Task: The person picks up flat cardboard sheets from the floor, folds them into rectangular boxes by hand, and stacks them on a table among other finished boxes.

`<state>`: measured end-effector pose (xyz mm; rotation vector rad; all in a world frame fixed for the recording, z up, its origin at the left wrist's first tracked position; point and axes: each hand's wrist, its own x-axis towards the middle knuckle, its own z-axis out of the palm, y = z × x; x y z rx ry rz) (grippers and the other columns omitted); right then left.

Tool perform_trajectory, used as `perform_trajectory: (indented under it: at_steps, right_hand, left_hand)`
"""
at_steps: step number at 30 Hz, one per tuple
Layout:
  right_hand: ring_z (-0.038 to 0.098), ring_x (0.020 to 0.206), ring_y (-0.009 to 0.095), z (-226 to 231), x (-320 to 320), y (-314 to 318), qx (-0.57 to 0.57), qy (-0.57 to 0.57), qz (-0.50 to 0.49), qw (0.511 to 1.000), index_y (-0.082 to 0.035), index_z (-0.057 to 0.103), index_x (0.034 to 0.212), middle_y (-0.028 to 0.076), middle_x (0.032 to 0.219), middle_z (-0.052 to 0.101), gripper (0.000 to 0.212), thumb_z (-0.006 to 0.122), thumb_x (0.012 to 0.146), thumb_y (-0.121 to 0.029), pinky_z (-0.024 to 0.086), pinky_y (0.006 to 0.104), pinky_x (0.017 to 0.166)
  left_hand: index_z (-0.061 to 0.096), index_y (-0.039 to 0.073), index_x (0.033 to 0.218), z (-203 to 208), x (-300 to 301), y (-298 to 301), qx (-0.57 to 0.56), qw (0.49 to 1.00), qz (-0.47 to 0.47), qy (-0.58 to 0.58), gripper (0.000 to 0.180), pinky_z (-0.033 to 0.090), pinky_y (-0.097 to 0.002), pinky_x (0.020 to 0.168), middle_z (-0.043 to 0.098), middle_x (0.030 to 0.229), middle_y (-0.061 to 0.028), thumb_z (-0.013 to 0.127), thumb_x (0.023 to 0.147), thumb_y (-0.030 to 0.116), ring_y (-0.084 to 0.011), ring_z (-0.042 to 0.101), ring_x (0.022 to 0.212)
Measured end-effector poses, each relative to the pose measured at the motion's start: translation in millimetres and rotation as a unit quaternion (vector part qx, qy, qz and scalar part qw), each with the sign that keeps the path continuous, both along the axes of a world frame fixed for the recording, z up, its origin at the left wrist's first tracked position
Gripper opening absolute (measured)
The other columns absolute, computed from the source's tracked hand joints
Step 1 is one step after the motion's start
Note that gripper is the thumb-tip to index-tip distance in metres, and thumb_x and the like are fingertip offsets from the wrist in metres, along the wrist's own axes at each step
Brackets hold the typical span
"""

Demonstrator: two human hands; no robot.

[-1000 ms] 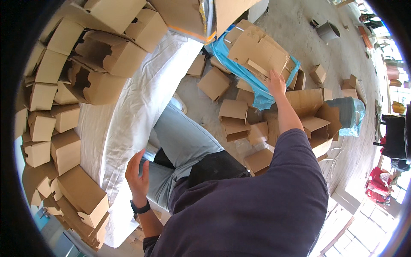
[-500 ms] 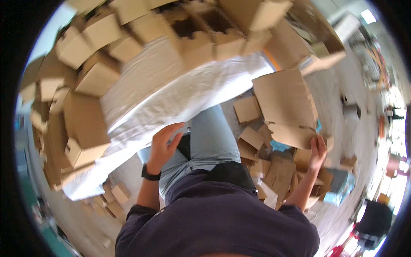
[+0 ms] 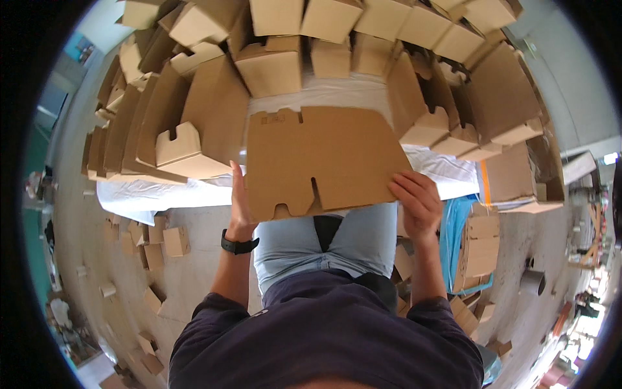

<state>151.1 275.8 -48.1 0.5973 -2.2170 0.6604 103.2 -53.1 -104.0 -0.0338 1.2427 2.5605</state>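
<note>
Fingers [image 3: 408, 188] of the right hand [image 3: 421, 206] clamp the right edge of a flat cardboard blank [image 3: 340, 159], held in front of the cloth-covered surface [image 3: 330, 94]; whether the left hand [image 3: 241, 209] at its left edge grips too cannot be told, since the cardboard hides most of that hand's fingers. If that side is loose, the blank could tilt or crease; its underside is out of sight.
</note>
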Motion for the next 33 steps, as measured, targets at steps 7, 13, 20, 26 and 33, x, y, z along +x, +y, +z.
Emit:
perform_trajectory:
  at_steps: [7,13,20,26,33]
  right_hand:
    - [0.055,0.123,0.032,-90,-15,-24,-0.007,-0.212,0.026,0.977,-0.011,0.072,0.107,0.01,0.122,0.065,0.041,0.063,0.072,0.008,0.039,0.0477,0.106]
    - [0.044,0.135,0.029,-96,-12,-22,-0.179,-0.322,0.027,0.929,-0.005,0.063,0.122,0.014,0.136,0.056,0.046,0.058,0.078,0.008,0.029,0.0435,0.114]
    - [0.038,0.138,0.025,-125,-31,-19,-0.431,-0.362,0.041,0.825,-0.003,0.037,0.145,0.013,0.148,0.042,0.057,0.056,0.091,0.001,0.031,0.0404,0.113]
    - [0.039,0.138,0.026,-117,-37,-36,-0.314,-0.369,0.021,0.875,-0.003,0.034,0.146,0.015,0.149,0.039,0.074,0.072,0.083,-0.008,0.032,0.0391,0.113]
    - [0.04,0.137,0.031,-99,-35,-40,-0.211,-0.358,0.013,0.909,-0.007,0.047,0.14,0.015,0.151,0.037,0.074,0.081,0.074,-0.012,0.036,0.0395,0.111]
  left_hand:
    - [0.043,0.0,0.138,-2,-6,-7,-0.088,0.996,0.01,-0.009,0.044,0.044,-0.0327,0.1,0.056,0.131,-0.0082,0.054,0.099,0.018,-0.016,0.053,0.12]
    - [0.043,0.001,0.138,-23,-8,-9,-0.101,0.993,0.035,0.047,0.04,0.041,-0.03,0.102,0.056,0.131,-0.0061,0.05,0.099,0.006,-0.0146,0.051,0.122]
    - [0.042,0.001,0.14,-21,-7,-15,-0.097,0.993,0.047,0.055,0.042,0.039,-0.0301,0.104,0.054,0.134,-0.0068,0.05,0.099,0.006,-0.0151,0.049,0.124]
    - [0.038,0.001,0.143,-25,-16,-9,-0.033,0.998,0.053,-0.022,0.047,0.04,-0.0324,0.105,0.052,0.137,-0.0083,0.05,0.1,0.016,-0.0171,0.049,0.127]
    - [0.036,0.002,0.143,-36,-9,-14,0.1,0.995,0.015,0.021,0.059,0.038,-0.0341,0.108,0.05,0.137,-0.0066,0.06,0.095,0.026,-0.0182,0.048,0.128]
